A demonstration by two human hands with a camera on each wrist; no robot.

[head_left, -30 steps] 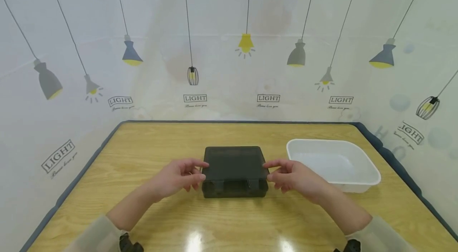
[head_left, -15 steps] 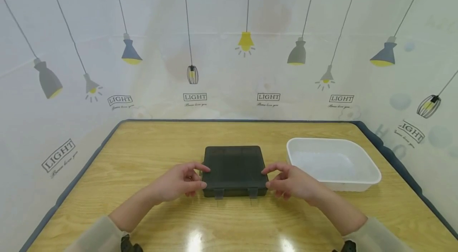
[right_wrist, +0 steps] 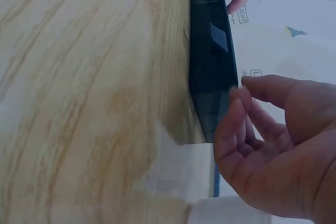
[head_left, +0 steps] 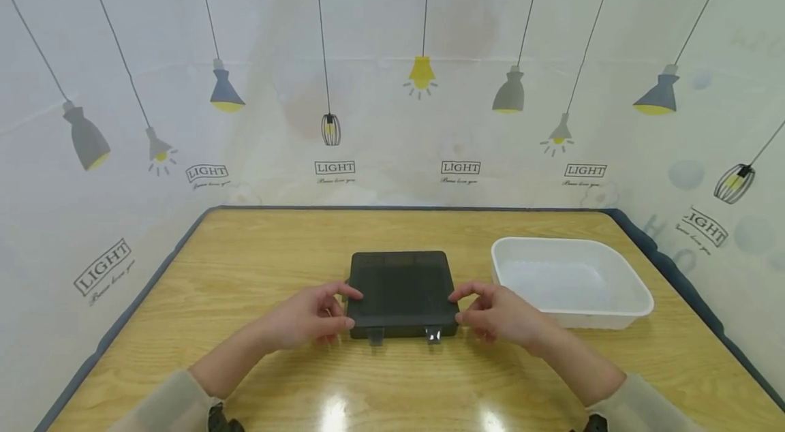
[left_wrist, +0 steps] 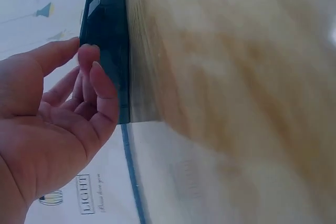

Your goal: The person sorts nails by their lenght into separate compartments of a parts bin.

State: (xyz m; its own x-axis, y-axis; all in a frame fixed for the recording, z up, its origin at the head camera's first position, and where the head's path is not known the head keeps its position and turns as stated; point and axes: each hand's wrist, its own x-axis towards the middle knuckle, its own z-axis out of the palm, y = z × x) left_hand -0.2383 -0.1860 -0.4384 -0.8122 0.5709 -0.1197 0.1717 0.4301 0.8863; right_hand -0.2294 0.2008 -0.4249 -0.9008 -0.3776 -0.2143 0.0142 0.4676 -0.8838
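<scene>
A dark, see-through plastic case [head_left: 401,285] lies flat on the table, its lid down over the base. Two clear latches stick out from the lid's front edge, the left latch [head_left: 375,336] and the right latch [head_left: 433,334]; neither is folded down against the base. My left hand [head_left: 309,315] holds the lid's left edge near the front corner with thumb and index finger. On the opposite side my right hand [head_left: 505,316] grips the lid's right edge the same way. The right wrist view shows the case's front [right_wrist: 210,56] with the latches angled out. What the case contains cannot be made out.
A white plastic tub [head_left: 604,320] stands to the right of the case, just beyond my right forearm. The wooden table [head_left: 264,241] has a dark blue border and meets a lamp-patterned cloth [head_left: 392,23] at the back and sides.
The lid's front edge has come down from a slightly raised position onto the base. Both hands have moved a little toward me and down with it; the latches now show beyond the front edge.
</scene>
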